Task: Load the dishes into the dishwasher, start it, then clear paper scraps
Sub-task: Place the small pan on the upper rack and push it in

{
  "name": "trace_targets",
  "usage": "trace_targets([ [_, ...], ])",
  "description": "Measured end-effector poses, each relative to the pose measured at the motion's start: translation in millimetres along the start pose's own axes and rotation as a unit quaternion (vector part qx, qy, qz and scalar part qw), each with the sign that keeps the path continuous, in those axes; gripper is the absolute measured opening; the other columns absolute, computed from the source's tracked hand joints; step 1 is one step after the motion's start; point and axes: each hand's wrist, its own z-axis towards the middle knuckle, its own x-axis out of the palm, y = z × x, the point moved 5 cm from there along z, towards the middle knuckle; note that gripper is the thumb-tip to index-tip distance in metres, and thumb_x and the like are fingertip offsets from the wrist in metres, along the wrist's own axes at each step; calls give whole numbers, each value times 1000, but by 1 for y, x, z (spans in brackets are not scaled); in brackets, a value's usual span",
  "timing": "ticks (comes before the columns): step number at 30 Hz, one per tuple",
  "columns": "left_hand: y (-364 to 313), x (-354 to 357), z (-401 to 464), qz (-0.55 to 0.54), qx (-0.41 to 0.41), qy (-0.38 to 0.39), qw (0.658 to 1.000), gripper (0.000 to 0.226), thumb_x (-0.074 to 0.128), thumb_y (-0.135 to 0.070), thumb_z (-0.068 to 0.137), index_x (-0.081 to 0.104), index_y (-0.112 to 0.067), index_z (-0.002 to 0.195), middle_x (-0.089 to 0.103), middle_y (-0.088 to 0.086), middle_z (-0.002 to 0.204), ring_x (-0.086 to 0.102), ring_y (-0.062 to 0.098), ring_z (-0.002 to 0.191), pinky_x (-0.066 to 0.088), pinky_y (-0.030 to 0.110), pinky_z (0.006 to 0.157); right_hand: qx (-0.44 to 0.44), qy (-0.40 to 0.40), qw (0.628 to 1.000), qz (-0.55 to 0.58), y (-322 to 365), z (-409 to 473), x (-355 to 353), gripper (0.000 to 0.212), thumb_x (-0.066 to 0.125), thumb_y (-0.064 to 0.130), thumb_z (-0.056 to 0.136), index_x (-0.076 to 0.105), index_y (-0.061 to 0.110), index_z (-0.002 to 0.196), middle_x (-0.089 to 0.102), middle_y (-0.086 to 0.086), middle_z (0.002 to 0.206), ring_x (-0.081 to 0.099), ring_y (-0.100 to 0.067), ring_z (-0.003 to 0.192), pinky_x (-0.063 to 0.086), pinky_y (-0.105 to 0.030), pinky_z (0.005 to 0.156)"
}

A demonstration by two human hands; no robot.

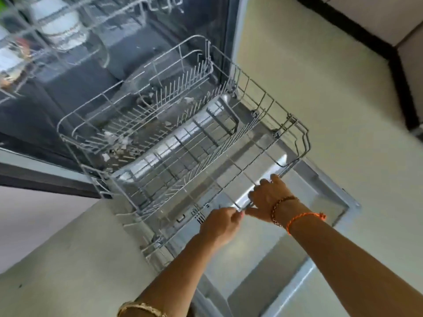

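Dishwasher [332, 225] lower rack [183, 138], paper scraps [119, 143] beneath, gripped by both hands.

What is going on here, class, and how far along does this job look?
A person has both hands on the front rim of the lower rack of an open dishwasher, left hand beside right hand. The rack sits out over the lowered door and holds no dishes. Small pale scraps lie near its back. Some dishes show blurred in the upper rack.
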Motion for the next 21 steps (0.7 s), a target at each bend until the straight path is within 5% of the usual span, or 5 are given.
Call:
trace_targets([
  [6,-14,51,-21,-78,13,32,996,27,46,-25,96,62,-7,106,67,12,102,62,25,96,39,21,66,-8,1,1000,14,-10,-44,44,34,45,13,92,49,17,125,54,-4,127,40,-23,125,20,-39,108],
  [10,-23,88,-40,-153,5,11,988,24,51,-23,94,63,-5,104,69,10,100,65,20,93,42,16,68,7,-87,995,47,-13,-68,60,29,80,19,62,70,19,89,69,-4,89,63,-20,95,42,-39,96],
  [15,-36,129,-55,-142,28,4,989,24,48,-27,95,63,-8,100,71,6,97,66,16,87,48,24,73,26,1,999,36,-19,-93,112,30,44,13,94,52,18,122,53,-2,129,36,-24,128,13,-42,112],
  [21,-35,130,-60,-113,45,-17,992,29,41,-30,98,61,-14,110,68,2,87,65,12,80,35,7,50,36,-61,996,52,-19,-93,109,24,53,16,90,60,19,113,60,-1,118,46,-23,120,22,-41,110],
])
